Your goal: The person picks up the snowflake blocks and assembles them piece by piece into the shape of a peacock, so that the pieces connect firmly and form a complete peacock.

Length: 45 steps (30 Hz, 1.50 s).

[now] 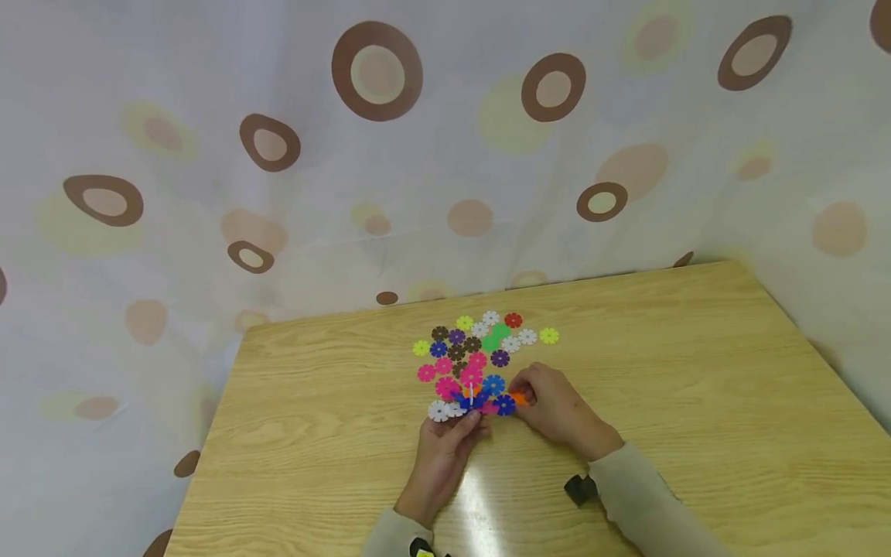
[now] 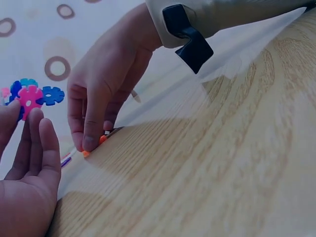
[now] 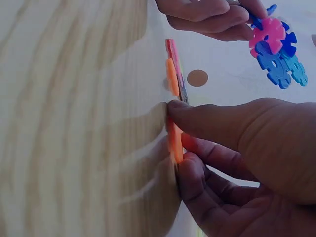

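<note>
My left hand point(image 1: 443, 455) pinches a joined cluster of notched plastic snowflake discs point(image 1: 472, 401) above the table's middle. In the right wrist view, a pink disc point(image 3: 269, 34) shows at its centre, with a blue disc point(image 3: 274, 66) and other blue ones slotted around it. To the right, my right hand point(image 1: 559, 405) is down at the tabletop, its thumb and fingers pinching an orange snowflake disc point(image 1: 520, 398). The fingers cover part of this disc. Beside it on the wood lies another orange disc point(image 3: 172, 77), clear of the fingers.
Loose snowflake discs in many colours lie spread beyond the hands, among them a red one point(image 1: 513, 320), a yellow one point(image 1: 549, 336) and a purple one point(image 1: 500, 358). The wooden table point(image 1: 313, 433) meets a patterned backdrop point(image 1: 313, 193) at its far edge.
</note>
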Each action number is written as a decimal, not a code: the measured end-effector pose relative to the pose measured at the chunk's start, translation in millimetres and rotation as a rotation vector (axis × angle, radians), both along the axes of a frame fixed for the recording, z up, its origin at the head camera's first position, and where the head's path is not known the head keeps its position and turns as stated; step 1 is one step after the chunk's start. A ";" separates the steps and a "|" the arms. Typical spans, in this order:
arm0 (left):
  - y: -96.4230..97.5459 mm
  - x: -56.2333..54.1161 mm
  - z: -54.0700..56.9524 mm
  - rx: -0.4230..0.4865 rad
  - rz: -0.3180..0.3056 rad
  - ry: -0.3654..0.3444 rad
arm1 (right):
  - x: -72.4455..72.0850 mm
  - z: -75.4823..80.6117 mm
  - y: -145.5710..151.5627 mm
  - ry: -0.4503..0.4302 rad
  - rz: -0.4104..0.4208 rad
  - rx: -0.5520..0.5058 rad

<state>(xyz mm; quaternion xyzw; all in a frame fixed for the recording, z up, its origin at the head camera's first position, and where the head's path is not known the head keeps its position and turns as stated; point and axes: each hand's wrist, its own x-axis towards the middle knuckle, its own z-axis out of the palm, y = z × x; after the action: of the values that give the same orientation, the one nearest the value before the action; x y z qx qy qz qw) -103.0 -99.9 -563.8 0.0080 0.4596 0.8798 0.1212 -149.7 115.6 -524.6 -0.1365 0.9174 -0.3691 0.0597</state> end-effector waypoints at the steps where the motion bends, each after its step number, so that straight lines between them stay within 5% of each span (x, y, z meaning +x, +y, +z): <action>1: -0.4 0.0 -0.4 0.005 -0.003 0.006 | 0.1 0.3 0.7 -0.008 -0.002 -0.004; 19: -2.6 0.1 2.4 0.008 -0.034 -0.017 | 4.4 12.5 17.8 -0.092 0.112 -0.007; 29: -2.9 0.1 0.4 0.032 -0.038 -0.014 | -1.1 2.5 30.6 -0.194 0.231 -0.271; 34: -3.8 0.1 1.2 0.052 -0.043 -0.021 | -2.7 4.5 30.6 -0.268 0.209 -0.371; 45: -4.1 -1.9 4.5 0.074 -0.016 -0.064 | 1.1 12.0 30.3 -0.207 0.075 -0.433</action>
<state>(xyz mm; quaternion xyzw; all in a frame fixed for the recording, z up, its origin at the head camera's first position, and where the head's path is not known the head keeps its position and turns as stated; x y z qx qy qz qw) -104.9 -104.1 -559.3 -0.0120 0.4224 0.8950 0.1428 -148.6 145.9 -512.6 -0.1417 0.8002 -0.5666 0.1362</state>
